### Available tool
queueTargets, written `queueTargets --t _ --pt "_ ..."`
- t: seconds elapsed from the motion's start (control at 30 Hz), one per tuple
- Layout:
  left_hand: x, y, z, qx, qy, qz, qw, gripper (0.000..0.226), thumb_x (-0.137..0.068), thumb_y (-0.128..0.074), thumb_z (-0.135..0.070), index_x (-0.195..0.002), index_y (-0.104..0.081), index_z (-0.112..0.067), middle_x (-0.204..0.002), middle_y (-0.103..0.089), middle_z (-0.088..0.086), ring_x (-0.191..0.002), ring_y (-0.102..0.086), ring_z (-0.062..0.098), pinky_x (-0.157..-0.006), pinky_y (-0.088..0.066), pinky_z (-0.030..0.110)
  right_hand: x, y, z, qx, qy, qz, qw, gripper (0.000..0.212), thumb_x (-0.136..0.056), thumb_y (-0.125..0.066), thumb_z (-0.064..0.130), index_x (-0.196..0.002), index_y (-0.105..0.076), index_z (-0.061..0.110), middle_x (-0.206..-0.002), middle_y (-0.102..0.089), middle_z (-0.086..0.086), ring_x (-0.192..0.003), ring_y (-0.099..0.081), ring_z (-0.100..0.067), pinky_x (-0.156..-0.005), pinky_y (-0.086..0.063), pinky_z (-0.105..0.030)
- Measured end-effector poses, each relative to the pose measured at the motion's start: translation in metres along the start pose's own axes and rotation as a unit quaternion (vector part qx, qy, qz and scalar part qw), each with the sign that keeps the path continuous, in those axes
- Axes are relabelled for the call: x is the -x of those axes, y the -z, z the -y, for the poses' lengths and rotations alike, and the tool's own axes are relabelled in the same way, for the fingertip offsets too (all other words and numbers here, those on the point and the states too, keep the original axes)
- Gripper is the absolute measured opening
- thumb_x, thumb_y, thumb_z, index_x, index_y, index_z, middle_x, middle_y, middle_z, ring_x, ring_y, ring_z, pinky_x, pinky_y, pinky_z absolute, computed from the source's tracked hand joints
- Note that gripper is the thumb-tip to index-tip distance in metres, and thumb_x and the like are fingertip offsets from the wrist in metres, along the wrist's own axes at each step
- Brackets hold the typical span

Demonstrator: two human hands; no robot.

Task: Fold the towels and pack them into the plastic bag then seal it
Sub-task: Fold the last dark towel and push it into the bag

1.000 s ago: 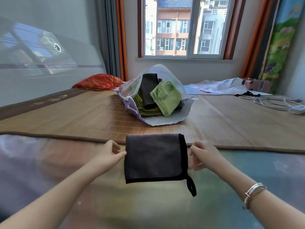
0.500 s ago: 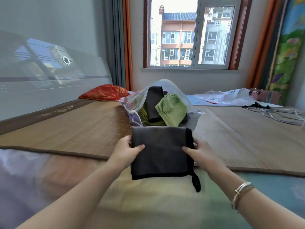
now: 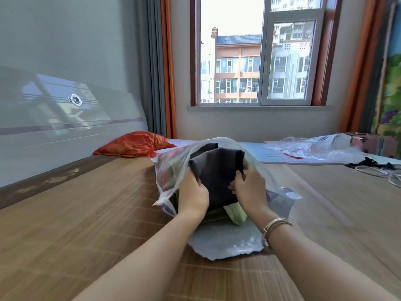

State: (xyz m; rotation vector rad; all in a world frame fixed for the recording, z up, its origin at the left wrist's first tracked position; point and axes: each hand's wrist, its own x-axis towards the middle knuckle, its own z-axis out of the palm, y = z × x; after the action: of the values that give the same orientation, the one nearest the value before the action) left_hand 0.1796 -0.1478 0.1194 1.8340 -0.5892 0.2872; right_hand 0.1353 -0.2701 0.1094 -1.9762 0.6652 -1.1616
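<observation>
A folded dark grey towel (image 3: 217, 170) sits inside the mouth of the clear plastic bag (image 3: 171, 168) on the bamboo mat. My left hand (image 3: 194, 196) grips the towel's left edge and my right hand (image 3: 249, 190) grips its right edge, both reaching into the bag's opening. Below the grey towel a folded green towel (image 3: 237, 215) pokes out. Another dark towel (image 3: 204, 147) stands behind, inside the bag. The bag's lower flap (image 3: 225, 244) lies flat toward me.
An orange pillow (image 3: 134, 144) lies at the back left by the headboard. Another crumpled plastic bag (image 3: 314, 146) and white cables (image 3: 382, 172) lie at the back right. The bamboo mat (image 3: 76, 213) spreads to both sides of the bag.
Both hands carried the folded grey towel forward from the near edge of the mat into the bag's mouth, on top of the green towel. The camera moved closer to the bag.
</observation>
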Motion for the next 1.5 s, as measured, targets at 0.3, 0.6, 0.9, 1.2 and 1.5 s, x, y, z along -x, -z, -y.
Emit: queueTargets --t 0.3,0.6,0.9,1.2,1.5 --pt "-0.021 -0.025 0.025 -0.131 0.102 0.073 0.983 0.080 -0.090 -0.050 0.004 -0.153 -0.001 -0.003 -0.158 -0.015 0.016 -0.145 -0.020 0.029 -0.118 -0.019 0.036 -0.007 -0.058 -0.049 0.323 0.226 0.011 0.919 0.068 -0.085 -0.065 0.023 -0.147 -0.037 0.014 -0.149 -0.036 -0.025 -0.134 -0.038 -0.046 -0.102 -0.043 -0.057" --pt "0.038 0.048 0.043 -0.229 -0.282 -0.080 0.928 0.055 -0.068 -0.079 -0.012 -0.108 -0.042 -0.017 -0.102 -0.041 0.001 -0.086 -0.045 0.020 -0.074 -0.044 0.030 0.005 -0.040 -0.051 0.400 0.278 0.108 0.867 0.079 -0.083 -0.011 0.075 -0.150 0.012 0.042 -0.158 0.027 -0.001 -0.145 0.023 -0.029 -0.111 0.007 -0.061" --pt "-0.009 0.050 0.069 -0.265 -0.110 0.034 0.957 0.077 -0.092 -0.043 0.001 -0.149 -0.022 -0.047 -0.110 -0.065 0.016 -0.079 -0.065 0.028 -0.064 -0.049 0.031 -0.006 -0.074 -0.036 0.455 0.312 0.161 0.819 0.081 -0.080 -0.018 0.082 -0.146 0.016 0.048 -0.159 0.025 0.001 -0.143 0.026 -0.033 -0.104 0.003 -0.077" --pt "0.003 0.085 0.102 -0.160 -0.097 0.084 0.979 0.067 -0.080 -0.041 0.016 -0.126 -0.061 -0.029 -0.099 -0.072 0.010 -0.046 -0.048 -0.012 -0.047 -0.035 0.010 -0.058 -0.118 -0.021 0.415 0.163 0.219 0.868 0.058 -0.095 -0.027 0.057 -0.144 -0.035 0.027 -0.146 -0.043 -0.010 -0.130 -0.044 -0.033 -0.100 -0.040 -0.045" --pt "0.020 0.089 0.152 -0.133 -0.062 0.142 0.979 0.054 -0.097 -0.042 -0.003 -0.127 -0.056 -0.046 -0.118 -0.052 -0.036 -0.109 -0.052 -0.015 -0.086 -0.040 0.008 -0.032 -0.082 -0.035 0.357 0.237 0.277 0.860 0.066 -0.096 -0.038 0.059 -0.153 -0.010 0.039 -0.161 0.011 -0.001 -0.149 0.006 -0.029 -0.120 -0.004 -0.050"
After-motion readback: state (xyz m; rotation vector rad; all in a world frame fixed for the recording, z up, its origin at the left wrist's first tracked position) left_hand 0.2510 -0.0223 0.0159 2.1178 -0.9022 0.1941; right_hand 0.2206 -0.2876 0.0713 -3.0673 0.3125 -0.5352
